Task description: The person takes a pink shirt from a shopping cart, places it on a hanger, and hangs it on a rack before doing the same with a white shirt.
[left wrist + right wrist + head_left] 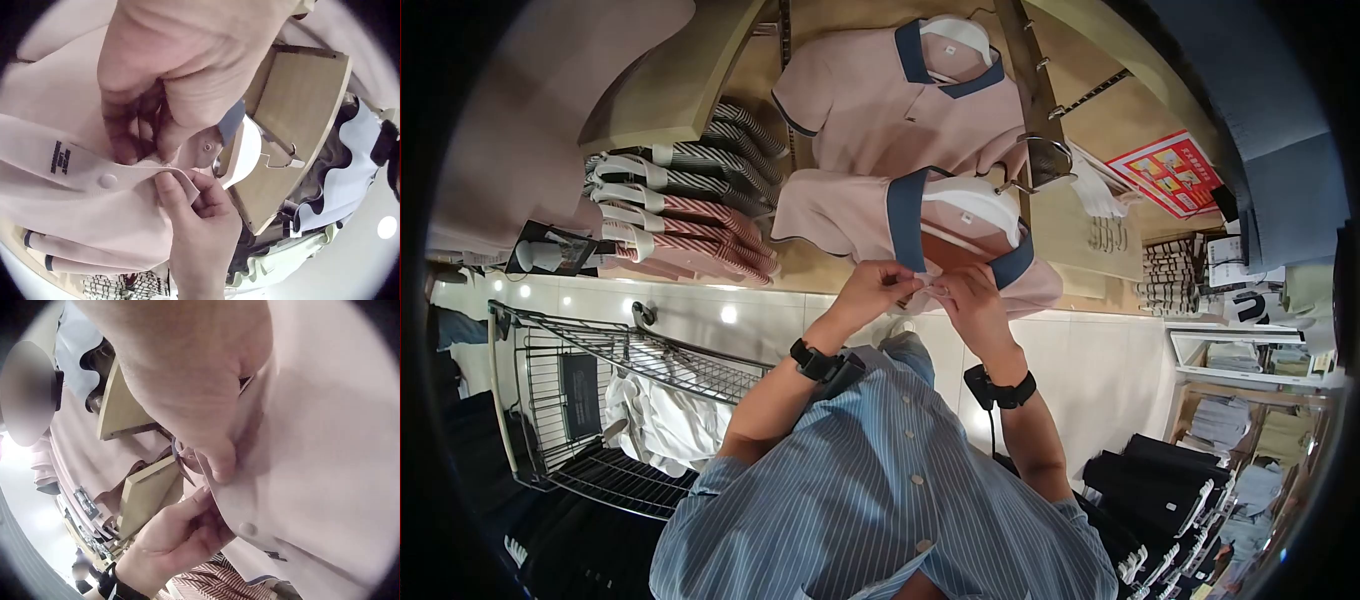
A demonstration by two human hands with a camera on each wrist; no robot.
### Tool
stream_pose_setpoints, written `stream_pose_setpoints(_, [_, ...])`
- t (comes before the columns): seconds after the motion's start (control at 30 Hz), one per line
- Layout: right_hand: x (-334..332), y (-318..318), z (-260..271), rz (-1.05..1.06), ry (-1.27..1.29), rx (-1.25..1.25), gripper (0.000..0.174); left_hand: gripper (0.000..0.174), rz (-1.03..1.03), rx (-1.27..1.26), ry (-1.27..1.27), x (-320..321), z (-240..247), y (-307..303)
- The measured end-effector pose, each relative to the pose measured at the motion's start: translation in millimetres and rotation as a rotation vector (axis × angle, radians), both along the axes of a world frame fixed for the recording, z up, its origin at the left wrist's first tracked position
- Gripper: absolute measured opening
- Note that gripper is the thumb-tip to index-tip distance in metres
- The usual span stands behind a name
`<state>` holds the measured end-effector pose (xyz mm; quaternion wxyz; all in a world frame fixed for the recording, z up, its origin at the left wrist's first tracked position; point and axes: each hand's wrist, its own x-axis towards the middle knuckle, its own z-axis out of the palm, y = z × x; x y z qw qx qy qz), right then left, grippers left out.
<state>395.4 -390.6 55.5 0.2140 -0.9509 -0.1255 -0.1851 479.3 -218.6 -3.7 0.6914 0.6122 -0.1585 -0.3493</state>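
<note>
A pink polo shirt [832,205] with a navy collar [907,222] hangs on a white hanger [985,198] in front of me. My left hand [872,292] pinches the shirt's front opening just below the collar. Close beside it, my right hand [974,308] grips the placket edge [187,181] between thumb and curled fingers. On the placket, the left wrist view shows a pale button [108,181] and small dark lettering [60,157]. Part of the cloth between the fingertips is hidden.
Another pink polo [870,110] hangs behind. Striped shirts [700,215] hang at the left, above a wire shopping cart [535,375] with white clothes [665,420]. A red sign [1170,175] stands at the right, and dark folded clothes [1150,490] lie at lower right.
</note>
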Motion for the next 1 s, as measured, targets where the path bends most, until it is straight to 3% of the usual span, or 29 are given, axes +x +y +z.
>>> stream_pose_setpoints(0.53, [12,0,3,0.008,0.096,-0.004,0.020,0.016,0.056,0.120,-0.406,5,2,0])
stream_pose_setpoints(1.0, [26,-2,-1,-0.050,0.167,-0.009,0.025,0.015,-0.006,0.129,-0.426,18,-2,1])
